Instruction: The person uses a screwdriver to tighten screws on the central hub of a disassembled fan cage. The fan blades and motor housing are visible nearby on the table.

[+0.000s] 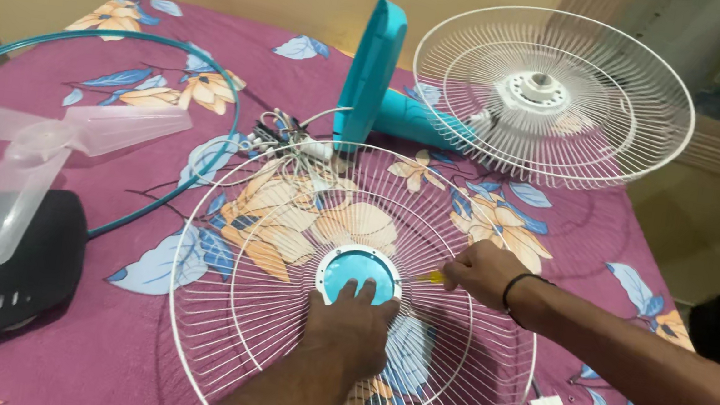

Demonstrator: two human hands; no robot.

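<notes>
Pinning front fan guard [271, 329] at its blue hub cap [360, 271] with flat, ungripping left hand [351, 325]; right hand [481, 272] clamps what looks like yellow screwdriver [429, 277], tip needs seating.

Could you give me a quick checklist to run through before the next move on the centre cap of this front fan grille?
1. Left hand steadying the front grille: ok, fingertips press at the blue centre cap.
2. Right hand gripping the yellow-handled tool: ok.
3. Tool tip seated at the cap's edge: cannot tell, the tip is too small to see.
4. Grille lying flat on the floral bedsheet: ok.
5. Small white part and tiny loose bits beside the grille kept safe: not ok, they lie loose on the sheet.
6. Wires clear of the hands: ok, they lie by the grille's far rim.
</notes>
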